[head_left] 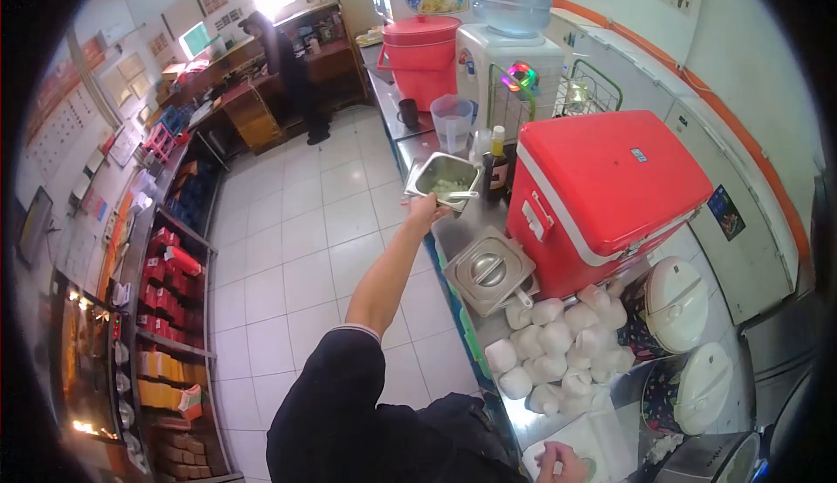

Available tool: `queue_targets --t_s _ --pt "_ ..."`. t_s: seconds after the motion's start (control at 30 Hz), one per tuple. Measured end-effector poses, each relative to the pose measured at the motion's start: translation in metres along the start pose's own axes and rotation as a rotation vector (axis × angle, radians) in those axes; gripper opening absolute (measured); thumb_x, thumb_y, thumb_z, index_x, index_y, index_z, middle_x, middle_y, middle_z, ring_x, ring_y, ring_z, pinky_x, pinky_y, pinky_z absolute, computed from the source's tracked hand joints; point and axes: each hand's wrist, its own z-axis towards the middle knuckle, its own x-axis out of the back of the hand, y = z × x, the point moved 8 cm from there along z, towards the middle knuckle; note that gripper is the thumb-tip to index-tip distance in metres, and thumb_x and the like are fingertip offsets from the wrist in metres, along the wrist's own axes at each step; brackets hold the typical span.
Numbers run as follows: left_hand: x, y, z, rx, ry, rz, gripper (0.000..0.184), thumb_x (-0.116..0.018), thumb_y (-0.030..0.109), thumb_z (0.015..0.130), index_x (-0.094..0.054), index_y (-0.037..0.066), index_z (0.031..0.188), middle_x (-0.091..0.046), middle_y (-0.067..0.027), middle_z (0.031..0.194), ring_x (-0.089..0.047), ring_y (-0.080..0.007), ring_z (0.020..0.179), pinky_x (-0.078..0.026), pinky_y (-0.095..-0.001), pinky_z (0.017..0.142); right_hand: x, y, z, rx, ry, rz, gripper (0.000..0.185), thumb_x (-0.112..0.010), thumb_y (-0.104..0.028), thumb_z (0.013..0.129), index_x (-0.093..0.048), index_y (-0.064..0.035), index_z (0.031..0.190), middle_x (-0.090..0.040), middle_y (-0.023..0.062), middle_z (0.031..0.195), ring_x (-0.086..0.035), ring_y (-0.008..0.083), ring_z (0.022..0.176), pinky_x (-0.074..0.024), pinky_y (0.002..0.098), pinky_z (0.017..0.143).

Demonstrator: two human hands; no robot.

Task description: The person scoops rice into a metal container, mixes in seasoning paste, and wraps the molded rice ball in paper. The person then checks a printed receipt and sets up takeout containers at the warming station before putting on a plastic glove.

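Observation:
My left hand [425,210] reaches far out with fingers closed on the near rim of a steel food pan [423,172]. Inside the pan lies a pale green chopped food [449,188], and a spoon [459,194] rests across its edge. At the bottom of the view my right hand [564,464] is over a white sheet of paper [602,439], its fingers curled together; what they hold, if anything, cannot be made out. Several white wrapped bundles [554,339] are heaped between the hands, beside a lidded steel container [489,271].
A big red cooler box [610,182] stands on the steel counter, with a dark bottle [497,169] and a clear plastic jug [452,121] nearby. Behind are a red bucket [420,64] and a water dispenser [510,64]. Another person [283,73] stands across the tiled floor [296,248].

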Motion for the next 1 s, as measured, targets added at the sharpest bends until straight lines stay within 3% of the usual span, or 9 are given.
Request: queue_targets --t_s 0.2,0.27,0.33,0.37,0.53,0.73,0.8,0.9,1.0 --pt "-0.024 -0.049 0.025 0.057 0.002 0.029 0.03 -0.047 0.002 0.093 -0.055 -0.004 0.121 -0.068 -0.016 0.104 -0.071 -0.023 0.073 -0.061 -0.0303 0.056 0.036 0.05 -0.026 0.085 0.329 -0.099 0.027 -0.059 -0.021 0.098 -0.071 0.003 0.095 -0.066 0.0248 0.078 -0.065 0.0364 0.078 -0.0518 0.0403 0.074" --pt "-0.018 -0.086 0.053 0.092 -0.023 0.066 0.023 -0.05 0.009 0.094 -0.058 -0.001 0.113 -0.067 -0.0124 0.092 -0.068 -0.0216 0.068 -0.056 -0.0329 0.052 0.054 0.106 -0.046 -0.224 0.442 -0.124 0.027 -0.056 -0.019 0.101 -0.07 0.0045 0.102 -0.065 0.0229 0.081 -0.061 0.0361 0.073 -0.0511 0.0407 0.066" --pt "0.008 -0.144 0.111 0.12 -0.148 0.105 0.019 -0.054 0.019 0.096 -0.061 0.002 0.101 -0.064 -0.01 0.079 -0.064 -0.0198 0.062 -0.051 -0.0352 0.048 0.066 0.168 -0.064 0.25 0.876 0.039 0.028 -0.054 -0.017 0.103 -0.068 0.0054 0.112 -0.065 0.0171 0.088 -0.057 0.0315 0.07 -0.0493 0.042 0.06" --pt "0.033 -0.187 0.16 0.143 -0.275 0.093 0.021 -0.056 0.024 0.096 -0.062 0.004 0.095 -0.063 -0.0088 0.073 -0.062 -0.0189 0.059 -0.048 -0.0363 0.046 0.059 0.152 -0.084 0.545 0.99 -0.861 0.03 -0.052 -0.017 0.105 -0.062 0.0031 0.126 -0.065 0.0116 0.096 -0.056 0.0211 0.071 -0.0483 0.0347 0.057" --pt "0.03 -0.149 0.091 0.03 -0.171 0.237 0.024 -0.062 0.024 0.094 -0.063 0.002 0.087 -0.063 -0.0127 0.073 -0.061 -0.0215 0.064 -0.048 -0.0394 0.052 0.067 0.289 -0.079 -0.3 0.979 0.144 0.029 -0.049 -0.01 0.097 -0.055 -0.0014 0.124 -0.057 0.0067 0.097 -0.054 0.0177 0.085 -0.0469 0.0317 0.076" --pt "0.135 -0.067 -0.036 -0.665 0.692 0.525 0.03 -0.07 0.024 0.09 -0.063 -0.002 0.077 -0.063 -0.0173 0.073 -0.061 -0.0245 0.069 -0.049 -0.043 0.059 0.02 0.323 -0.083 -0.511 0.749 0.018 0.06 -0.067 -0.017 0.086 -0.041 0.0012 0.137 -0.054 0.0169 0.116 -0.052 0.0268 0.105 -0.0447 0.0377 0.094" --pt "0.151 -0.067 -0.121 -0.975 1.165 0.997 0.038 -0.074 0.03 0.088 -0.065 -0.007 0.083 -0.062 -0.0261 0.089 -0.059 -0.036 0.097 -0.048 -0.0548 0.079 0.016 0.314 -0.066 -0.505 0.739 -0.109 0.076 -0.075 -0.023 0.082 -0.037 0.0016 0.143 -0.053 0.0201 0.122 -0.053 0.031 0.111 -0.044 0.0406 0.097" --pt "0.134 -0.12 -0.241 -0.776 0.736 1.14 0.055 -0.065 0.04 0.095 -0.047 -0.007 0.118 -0.043 -0.0285 0.12 -0.039 -0.0396 0.117 -0.037 -0.0547 0.095 0.019 0.313 -0.04 -0.424 0.726 -0.336 0.104 -0.085 -0.034 0.07 -0.028 0.0037 0.148 -0.047 0.0271 0.136 -0.046 0.0429 0.125 -0.0385 0.0517 0.105" --pt "0.039 -0.15 -0.371 -0.766 -0.137 0.938 0.028 -0.059 0.009 0.095 -0.047 -0.003 0.117 -0.047 -0.0185 0.119 -0.045 -0.0306 0.111 -0.04 -0.0436 0.094 0.01 0.332 -0.025 -0.411 0.623 -0.287 0.108 -0.087 -0.034 0.066 -0.027 0.0056 0.147 -0.042 0.0282 0.142 -0.041 0.0451 0.133 -0.035 0.051 0.11"
